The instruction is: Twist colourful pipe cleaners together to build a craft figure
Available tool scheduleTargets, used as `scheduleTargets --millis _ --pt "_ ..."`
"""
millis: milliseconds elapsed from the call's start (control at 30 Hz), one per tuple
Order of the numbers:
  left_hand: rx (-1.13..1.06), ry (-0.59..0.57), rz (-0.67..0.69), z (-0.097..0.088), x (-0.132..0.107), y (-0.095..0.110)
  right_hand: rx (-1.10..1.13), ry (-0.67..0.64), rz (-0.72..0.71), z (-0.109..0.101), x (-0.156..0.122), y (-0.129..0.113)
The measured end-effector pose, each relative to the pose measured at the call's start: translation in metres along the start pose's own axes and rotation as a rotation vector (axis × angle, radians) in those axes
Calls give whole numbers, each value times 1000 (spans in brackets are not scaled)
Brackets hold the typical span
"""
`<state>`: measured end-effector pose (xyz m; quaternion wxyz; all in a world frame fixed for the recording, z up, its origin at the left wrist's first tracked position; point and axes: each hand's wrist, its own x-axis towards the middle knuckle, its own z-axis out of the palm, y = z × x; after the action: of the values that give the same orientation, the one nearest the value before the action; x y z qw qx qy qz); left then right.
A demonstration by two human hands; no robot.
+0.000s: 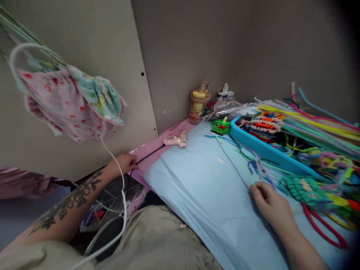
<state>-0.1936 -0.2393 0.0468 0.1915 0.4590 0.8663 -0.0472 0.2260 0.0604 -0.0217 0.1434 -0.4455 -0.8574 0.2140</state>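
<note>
My left hand (pixel 125 163) reaches to the left edge of the table and is closed around the black cord (pixel 152 153) of a pink glue gun (pixel 176 141), which lies further back on the pink sheet. My right hand (pixel 271 204) rests on the light blue table cover (pixel 202 187), its fingers curled loosely beside green and purple pipe cleaners (pixel 260 168). Just right of that hand lies a teal woven pipe-cleaner piece (pixel 302 189). Whether the right hand holds anything is hidden by the fingers.
A blue tray (pixel 270 152) full of coloured pipe cleaners stands at the right. A green plush figure (pixel 221 126) and a yellow-lidded jar (pixel 198 105) sit in the far corner. Floral cloth (pixel 73 101) and a white cable (pixel 119 210) hang at left. Grey walls close in behind.
</note>
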Motion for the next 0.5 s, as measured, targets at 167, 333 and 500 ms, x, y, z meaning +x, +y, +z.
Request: scheduleTargets --millis 167,333,500 --pt "-742 -149 140 -17 -9 0 -2 -6 38 0 -1 2" --pt "-1121 -97 155 -26 -8 -3 -9 -39 79 0 0 0" --pt "-1208 -183 113 -25 6 17 -21 -52 100 -2 0 -2"
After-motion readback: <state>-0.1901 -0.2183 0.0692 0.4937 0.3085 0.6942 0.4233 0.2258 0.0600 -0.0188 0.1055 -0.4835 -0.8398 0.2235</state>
